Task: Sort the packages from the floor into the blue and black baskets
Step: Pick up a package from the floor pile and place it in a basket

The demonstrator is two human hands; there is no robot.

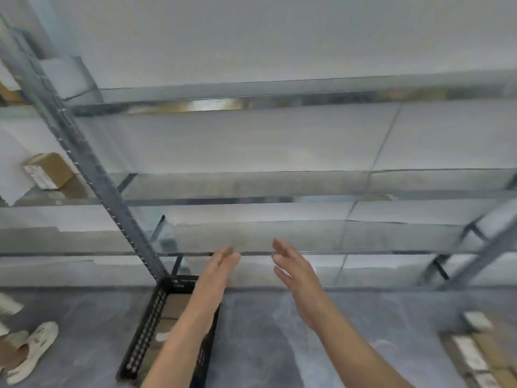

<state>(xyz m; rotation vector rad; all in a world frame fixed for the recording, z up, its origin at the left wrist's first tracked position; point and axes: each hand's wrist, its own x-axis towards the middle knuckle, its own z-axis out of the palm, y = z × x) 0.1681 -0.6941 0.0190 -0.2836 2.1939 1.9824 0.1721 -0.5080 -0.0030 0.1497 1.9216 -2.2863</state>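
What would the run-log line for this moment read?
left hand: open, empty | right hand: open, empty | black basket: below left forearm, holds packages | packages on floor: far right, untouched

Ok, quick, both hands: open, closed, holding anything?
Left hand: open, fingers straight, holding nothing, raised above the black plastic basket.
Right hand: open, holding nothing.
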